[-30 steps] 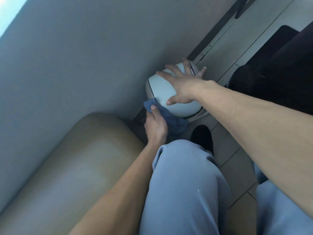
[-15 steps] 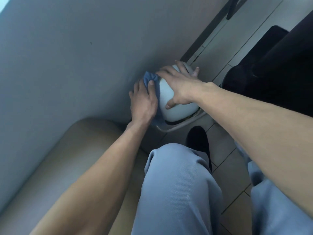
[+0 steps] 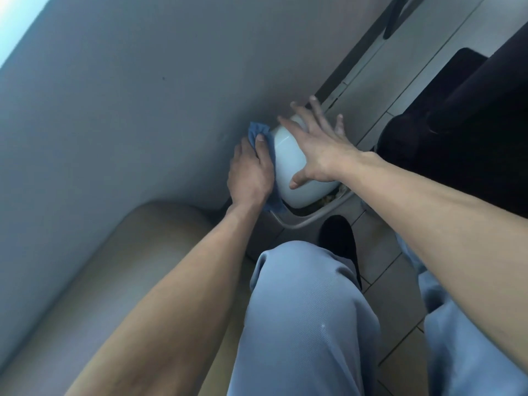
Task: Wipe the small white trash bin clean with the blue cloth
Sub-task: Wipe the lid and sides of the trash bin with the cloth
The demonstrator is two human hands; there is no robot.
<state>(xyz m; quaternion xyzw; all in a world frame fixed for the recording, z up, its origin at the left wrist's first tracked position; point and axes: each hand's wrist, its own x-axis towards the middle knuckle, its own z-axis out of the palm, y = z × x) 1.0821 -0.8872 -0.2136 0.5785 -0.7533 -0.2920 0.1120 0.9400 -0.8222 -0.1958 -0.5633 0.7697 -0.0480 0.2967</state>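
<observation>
since a second ago the left hand (image 3: 250,170) climbed to the bin (image 3: 297,170)'s 9 o'clock flank, pressing the blue cloth (image 3: 257,132); right hand (image 3: 320,147) splayed flat, steadying its dome.

- Legible text, labels, brands, numbers, signs: none could be read.
- White trash bin (image 3: 297,167): plain surface, no marking showed.
- Blue cloth (image 3: 258,131): unmarked.

Tiled floor (image 3: 380,267) under white bin (image 3: 294,167)
</observation>
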